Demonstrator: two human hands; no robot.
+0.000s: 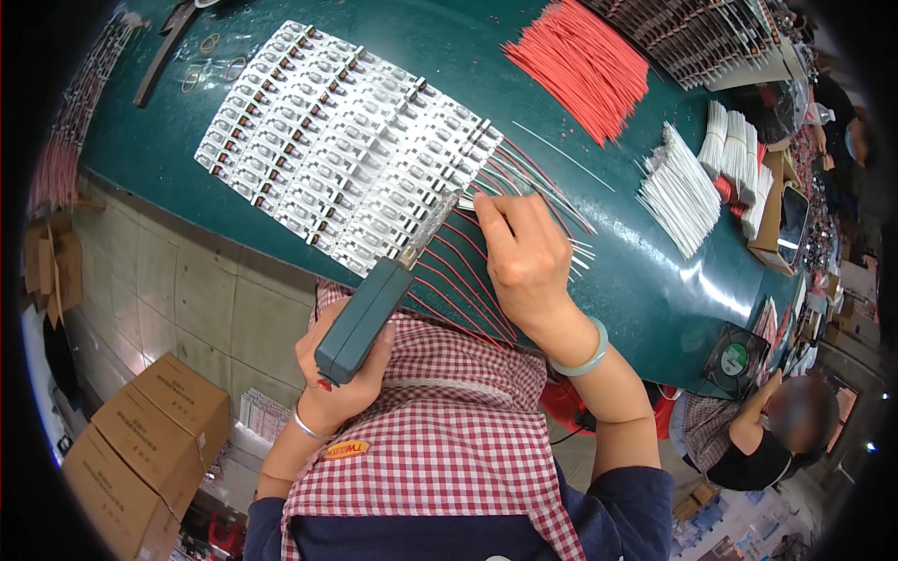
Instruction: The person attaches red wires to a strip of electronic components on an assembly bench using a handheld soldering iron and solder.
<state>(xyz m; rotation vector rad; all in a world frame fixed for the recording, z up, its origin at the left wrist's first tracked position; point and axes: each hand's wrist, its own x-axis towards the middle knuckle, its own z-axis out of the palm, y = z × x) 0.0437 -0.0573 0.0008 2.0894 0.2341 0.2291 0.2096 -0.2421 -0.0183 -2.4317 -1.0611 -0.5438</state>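
A panel of white, box-shaped modules (323,122) in rows lies on the green table. My left hand (346,374) is closed around a dark green gun-shaped tool, which looks like a soldering gun (360,313). Its metal tip points at the panel's near right edge. At that same edge, my right hand (524,252) pinches the end of a thin white wire (466,203) between thumb and fingers. Red wires (468,276) run from the edge under and beside my right hand, and further red and white wires (543,182) fan out beyond it. The exact contact at the tip is too small to tell.
A pile of red wires (585,70) lies at the far side, with white wires (681,187) and tied white bundles (734,140) to the right. A small fan (736,358) stands at the right edge. Cartons (154,449) sit on the floor left; another person (748,430) is at right.
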